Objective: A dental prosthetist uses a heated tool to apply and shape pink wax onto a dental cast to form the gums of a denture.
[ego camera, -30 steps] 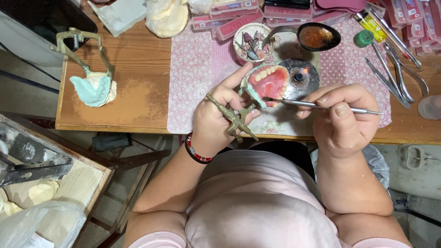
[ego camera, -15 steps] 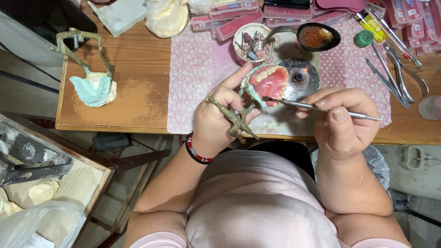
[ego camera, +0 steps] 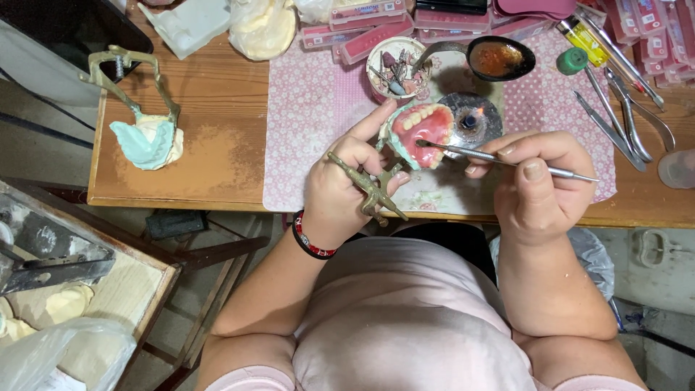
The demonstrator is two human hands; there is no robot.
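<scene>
My left hand (ego camera: 340, 185) grips a brass articulator (ego camera: 373, 190) that carries a denture model (ego camera: 420, 130) with pink wax gums and white teeth on a pale green cast. It is held over the patterned pink mat (ego camera: 311, 116). My right hand (ego camera: 539, 181) holds a thin metal wax tool (ego camera: 499, 158) like a pen, its tip touching the pink wax just inside the teeth. Right behind the model a small spirit burner (ego camera: 470, 119) shows a tiny flame.
A second articulator with a green cast (ego camera: 148, 137) stands at the left of the wooden table (ego camera: 210, 108). At the back are a cup of burs (ego camera: 394, 65), a ladle of brown wax (ego camera: 499, 58) and pink tooth cards (ego camera: 376, 36). Pliers and tweezers (ego camera: 622, 108) lie right.
My right hand has brought the tool's tip further left onto the pink wax. The left hand and the model have hardly moved.
</scene>
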